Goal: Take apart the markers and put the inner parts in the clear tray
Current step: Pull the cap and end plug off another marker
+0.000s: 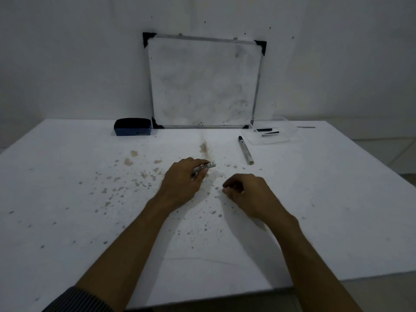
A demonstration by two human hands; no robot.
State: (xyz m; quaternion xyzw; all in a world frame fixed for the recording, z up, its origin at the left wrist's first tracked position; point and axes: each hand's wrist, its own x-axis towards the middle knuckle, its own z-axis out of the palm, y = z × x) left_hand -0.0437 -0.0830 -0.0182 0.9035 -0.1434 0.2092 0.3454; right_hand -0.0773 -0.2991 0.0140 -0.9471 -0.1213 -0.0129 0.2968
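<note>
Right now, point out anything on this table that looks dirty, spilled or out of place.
Brownish stains and dried splatter speckle the white table, thickest around both hands, with a darker smear toward the whiteboard, itself smudged grey. Nothing looks broken.

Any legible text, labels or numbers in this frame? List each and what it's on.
None legible.
Marker on table: print on barrel, too blurred to read.
Marker barrel in left hand: label marks, too small to read.
Whiteboard: only smudges, no writing.
Eraser: no readable label.

I'm looking at a stained white table (67, 176) — it's carrying a blue eraser (132, 127), a whiteboard (203, 82) leaning on the wall, a capped marker (245, 150), and a clear tray (290, 135) — far right.
</note>
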